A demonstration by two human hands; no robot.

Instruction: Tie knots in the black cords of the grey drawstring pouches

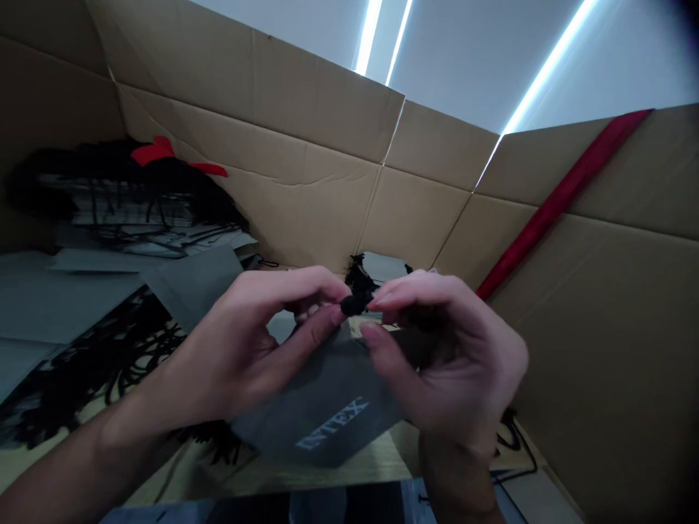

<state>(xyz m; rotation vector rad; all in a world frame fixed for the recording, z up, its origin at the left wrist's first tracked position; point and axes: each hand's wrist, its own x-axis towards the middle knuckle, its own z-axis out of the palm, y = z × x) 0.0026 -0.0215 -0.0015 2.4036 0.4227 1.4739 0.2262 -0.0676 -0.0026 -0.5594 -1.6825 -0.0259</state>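
Observation:
A grey pouch [333,400] with white INTEX lettering hangs tilted in front of me, below my hands. Above it is a small black piece that looks like bunched drawstring cord [356,303]. My left hand [273,327] is closed, pinching the left end of this cord between thumb and index finger. Curled fingers of my right hand [442,349] meet the cord's right end, while the right thumb sits lower, a little apart from it. Exactly how the right fingers grip the cord is partly hidden.
Stacked grey pouches [109,291] with tangled black cords lie at left, red strips [156,151] on top. A smaller pouch stack [385,267] stands behind my hands. Cardboard walls [306,153] enclose the wooden table [306,478]; a red band [562,200] crosses the right wall.

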